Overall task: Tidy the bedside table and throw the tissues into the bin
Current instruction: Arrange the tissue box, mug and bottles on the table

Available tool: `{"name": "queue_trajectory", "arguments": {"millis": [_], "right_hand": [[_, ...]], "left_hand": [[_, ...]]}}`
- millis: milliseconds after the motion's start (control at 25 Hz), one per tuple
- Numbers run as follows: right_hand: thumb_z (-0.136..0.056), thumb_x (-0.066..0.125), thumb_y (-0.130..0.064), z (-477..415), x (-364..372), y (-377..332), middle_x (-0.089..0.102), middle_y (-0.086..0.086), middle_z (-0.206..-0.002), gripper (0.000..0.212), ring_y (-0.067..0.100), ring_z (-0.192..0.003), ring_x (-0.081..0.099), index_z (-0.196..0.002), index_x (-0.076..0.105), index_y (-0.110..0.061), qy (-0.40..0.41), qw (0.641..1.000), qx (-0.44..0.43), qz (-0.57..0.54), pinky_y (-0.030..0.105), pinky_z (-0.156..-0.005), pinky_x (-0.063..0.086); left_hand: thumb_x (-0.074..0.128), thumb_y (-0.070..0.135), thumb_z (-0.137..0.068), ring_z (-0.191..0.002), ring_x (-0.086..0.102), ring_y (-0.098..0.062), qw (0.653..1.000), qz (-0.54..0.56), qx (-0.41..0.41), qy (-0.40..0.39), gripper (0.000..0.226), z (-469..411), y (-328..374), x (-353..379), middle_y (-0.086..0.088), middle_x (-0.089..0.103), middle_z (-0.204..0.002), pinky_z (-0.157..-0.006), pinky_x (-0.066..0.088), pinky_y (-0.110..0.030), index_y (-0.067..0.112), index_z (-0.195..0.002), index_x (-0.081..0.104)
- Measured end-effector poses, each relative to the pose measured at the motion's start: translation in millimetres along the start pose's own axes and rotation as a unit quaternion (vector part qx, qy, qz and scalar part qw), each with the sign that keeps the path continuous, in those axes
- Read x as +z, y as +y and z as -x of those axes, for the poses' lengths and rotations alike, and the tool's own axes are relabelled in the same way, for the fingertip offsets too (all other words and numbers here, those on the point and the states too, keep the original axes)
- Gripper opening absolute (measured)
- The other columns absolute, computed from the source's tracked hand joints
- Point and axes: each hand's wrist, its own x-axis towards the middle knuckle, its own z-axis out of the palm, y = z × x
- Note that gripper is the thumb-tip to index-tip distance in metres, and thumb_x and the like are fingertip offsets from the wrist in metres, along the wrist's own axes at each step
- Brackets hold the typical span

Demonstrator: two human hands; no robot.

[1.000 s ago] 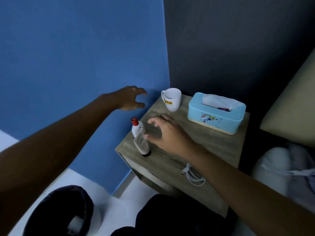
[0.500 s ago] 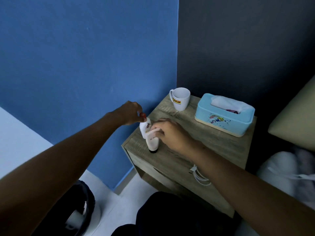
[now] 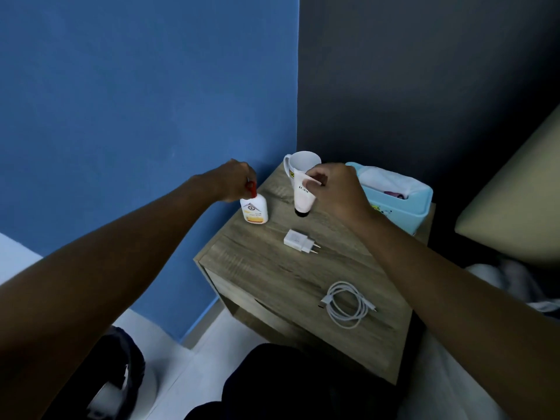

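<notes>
Both hands have come up off the bedside table with a container apiece: the left hand is pinched shut on the red cap of a small white bottle, which hangs just below its fingers near the table's far left edge; the right hand has closed finger and thumb on the flat top of a white tube, which dangles cap-down below it, in front of the white mug; a second ago that tube and bottle stood touching each other under the right hand, with the left hand only arriving, and now they are well apart, one per grip.

The lift has also uncovered a white charger plug, lying on the wood below and between the hands; a coiled white cable lies nearer the person, under the right forearm; the blue tissue box sits just behind the right hand, a white tissue standing out of its slot.

On this showing the tidying half is under way while the tissue half looks untouched; no loose tissue can be made out on the table, and the dark bin waits on the floor beneath the left forearm, well apart from either hand.
</notes>
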Motion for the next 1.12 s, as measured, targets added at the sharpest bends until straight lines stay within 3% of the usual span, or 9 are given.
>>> {"name": "queue_trajectory", "arguments": {"millis": [440, 920, 1120], "right_hand": [[-0.081, 0.072, -0.020, -1, 24, 7, 0.075, 0.006, -0.093, 0.014, 0.019, -0.084, 0.067, -0.092, 0.077, -0.014, -0.004, 0.999, 0.046, 0.025, 0.021, -0.069, 0.038], [-0.084, 0.073, -0.019, 1, 30, 5, 0.075, 0.009, -0.102, 0.019, 0.018, -0.090, 0.067, -0.100, 0.074, -0.008, -0.014, 0.999, 0.036, 0.037, 0.023, -0.071, 0.045], [-0.081, 0.076, -0.024, 9, 22, 9, 0.072, 0.006, -0.104, 0.031, 0.014, -0.091, 0.065, -0.110, 0.069, -0.013, -0.006, 0.998, 0.051, 0.020, 0.023, -0.073, 0.044]], "left_hand": [[0.065, 0.010, -0.086, -0.106, 0.063, -0.026, 1.000, -0.024, 0.019, -0.002, 0.027, -32, 1, -3, -0.010, 0.068, -0.114, -0.093, 0.053, -0.043, 0.013, -0.113, 0.069], [0.064, 0.008, -0.087, -0.108, 0.061, -0.028, 0.999, -0.027, 0.037, -0.009, 0.028, -34, 7, 0, -0.011, 0.067, -0.116, -0.094, 0.051, -0.043, 0.011, -0.114, 0.068], [0.068, 0.008, -0.085, -0.115, 0.058, -0.029, 0.999, -0.035, 0.026, 0.010, 0.040, -32, 13, 4, -0.014, 0.063, -0.124, -0.097, 0.048, -0.040, 0.009, -0.125, 0.061]]}}
